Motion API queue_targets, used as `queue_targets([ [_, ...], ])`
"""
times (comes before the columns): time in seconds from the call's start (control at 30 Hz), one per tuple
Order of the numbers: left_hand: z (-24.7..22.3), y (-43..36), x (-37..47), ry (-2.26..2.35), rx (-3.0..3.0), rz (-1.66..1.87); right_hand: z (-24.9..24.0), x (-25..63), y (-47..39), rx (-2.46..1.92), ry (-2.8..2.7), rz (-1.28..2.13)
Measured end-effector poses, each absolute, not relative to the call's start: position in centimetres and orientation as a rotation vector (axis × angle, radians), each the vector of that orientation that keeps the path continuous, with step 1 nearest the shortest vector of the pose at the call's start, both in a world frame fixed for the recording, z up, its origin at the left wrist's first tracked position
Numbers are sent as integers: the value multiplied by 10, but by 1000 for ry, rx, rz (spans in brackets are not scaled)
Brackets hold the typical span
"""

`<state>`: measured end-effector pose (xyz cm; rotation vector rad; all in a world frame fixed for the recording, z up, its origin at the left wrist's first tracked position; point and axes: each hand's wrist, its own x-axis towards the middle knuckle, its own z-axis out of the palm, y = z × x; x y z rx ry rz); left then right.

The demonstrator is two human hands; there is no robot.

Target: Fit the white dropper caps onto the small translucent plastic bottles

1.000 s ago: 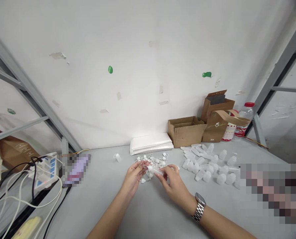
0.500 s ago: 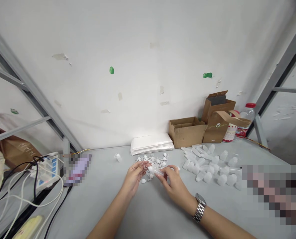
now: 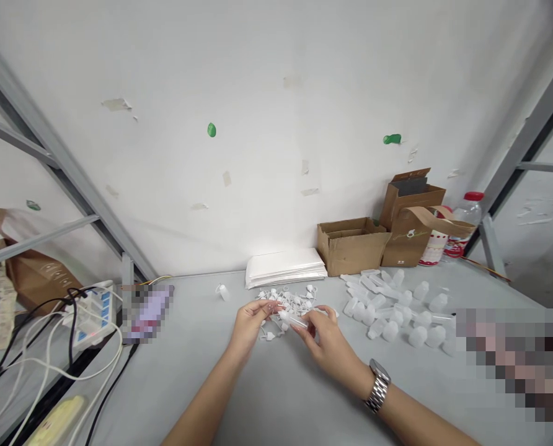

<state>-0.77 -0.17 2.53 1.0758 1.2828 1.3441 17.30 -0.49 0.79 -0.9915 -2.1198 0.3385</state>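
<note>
My right hand (image 3: 325, 334), with a metal watch on its wrist, is closed on a small translucent bottle (image 3: 297, 321) that points up and left. At the bottle's left end is a white cap (image 3: 283, 315). My left hand (image 3: 249, 322) pinches at that cap end with thumb and fingertips; the exact grip is too small to tell. Behind and under the fingers lies a pile of white caps with loops (image 3: 295, 301). To the right spreads a group of translucent bottles (image 3: 390, 330). One capped bottle (image 3: 223, 292) lies apart on the left.
White sheets (image 3: 283, 267) lie stacked against the wall. Behind the bottles stand an open cardboard box (image 3: 353, 253), a brown bag (image 3: 404, 248) and a red-capped bottle (image 3: 468, 214). A phone (image 3: 149, 314), a power strip (image 3: 95, 319) and cables are at left; a blurred patch covers the right.
The whole view has shifted slightly, so the scene appears a little further right. Both hands stay together at the bottle, with the left fingers slightly changed in pose at the cap.
</note>
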Motion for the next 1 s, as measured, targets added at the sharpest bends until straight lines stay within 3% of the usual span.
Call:
queue_targets([
  [0.43, 23, 2, -12, 1378, 1342, 1142, 11, 177, -2, -1013, -2243, 282],
  [1.0, 22, 1, -8, 1238, 1103, 1302, 9, 173, -1, -1093, -2069, 497],
])
